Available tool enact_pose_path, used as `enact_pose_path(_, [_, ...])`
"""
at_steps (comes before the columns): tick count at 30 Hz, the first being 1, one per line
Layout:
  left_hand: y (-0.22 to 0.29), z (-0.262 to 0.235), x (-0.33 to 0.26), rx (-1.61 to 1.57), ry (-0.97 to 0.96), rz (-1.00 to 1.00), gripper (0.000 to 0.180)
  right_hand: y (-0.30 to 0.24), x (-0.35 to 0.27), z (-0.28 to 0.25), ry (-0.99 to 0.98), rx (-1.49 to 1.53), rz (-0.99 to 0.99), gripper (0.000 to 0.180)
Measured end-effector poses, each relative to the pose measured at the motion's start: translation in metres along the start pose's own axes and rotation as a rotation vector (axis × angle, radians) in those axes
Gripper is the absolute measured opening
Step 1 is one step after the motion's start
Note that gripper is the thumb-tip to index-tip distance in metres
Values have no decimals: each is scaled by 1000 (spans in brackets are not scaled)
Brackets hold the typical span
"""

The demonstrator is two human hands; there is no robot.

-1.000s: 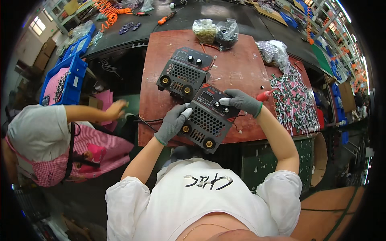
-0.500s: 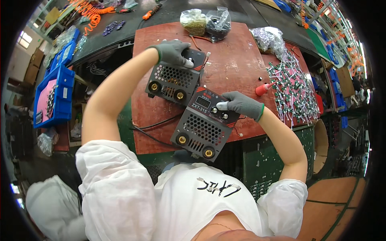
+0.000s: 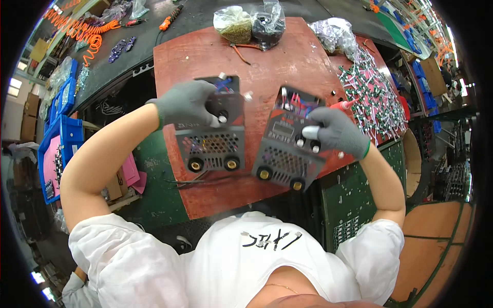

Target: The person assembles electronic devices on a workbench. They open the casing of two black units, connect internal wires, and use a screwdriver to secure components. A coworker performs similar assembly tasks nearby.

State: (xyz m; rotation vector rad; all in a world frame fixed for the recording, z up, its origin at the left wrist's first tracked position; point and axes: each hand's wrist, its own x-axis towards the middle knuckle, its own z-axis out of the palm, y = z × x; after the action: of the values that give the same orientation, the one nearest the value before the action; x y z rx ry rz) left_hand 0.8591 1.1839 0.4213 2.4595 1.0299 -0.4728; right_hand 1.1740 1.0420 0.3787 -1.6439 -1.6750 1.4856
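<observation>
My left hand, in a grey glove with pale fingertips, grips the upper part of a dark welder front panel. That panel has a hexagon-hole vent and two brass sockets along its lower edge. To the right, my gloved right hand clasps a second welder front panel, tilted, with a small display, knobs and the same sockets. Coloured wires and parts show behind the top edges of both panels. The panels stand apart, over the red board, and are slightly blurred.
Two clear bags of small parts sit at the board's far edge. A red bottle stands near a heap of small green boards with white leads. Blue bins are at the left; black cables lie on the board.
The two panels, overlapping before, have been drawn apart. The left one came down and turned more upright; the right one shifted right. Wiring behind their tops has come into view.
</observation>
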Motion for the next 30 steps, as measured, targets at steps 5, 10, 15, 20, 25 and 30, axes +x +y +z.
enact_pose_path(5, [-23,20,-38,192,306,12,45,34,14,5,237,-635,-398,20])
enact_pose_path(10, [-19,47,-64,190,404,49,39,67,-10,19,172,-753,-416,23])
enact_pose_path(15, [-19,46,-60,149,447,21,40,78,-30,35,112,-841,-341,32])
enact_pose_path(20, [-18,27,-53,145,391,-115,43,23,-36,73,519,-981,-574,33])
enact_pose_path(25, [-42,-4,-28,22,259,-157,52,49,14,220,63,-595,-824,37])
enact_pose_path(30, [-67,-27,-2,-37,201,-122,55,5,110,311,152,-539,-969,51])
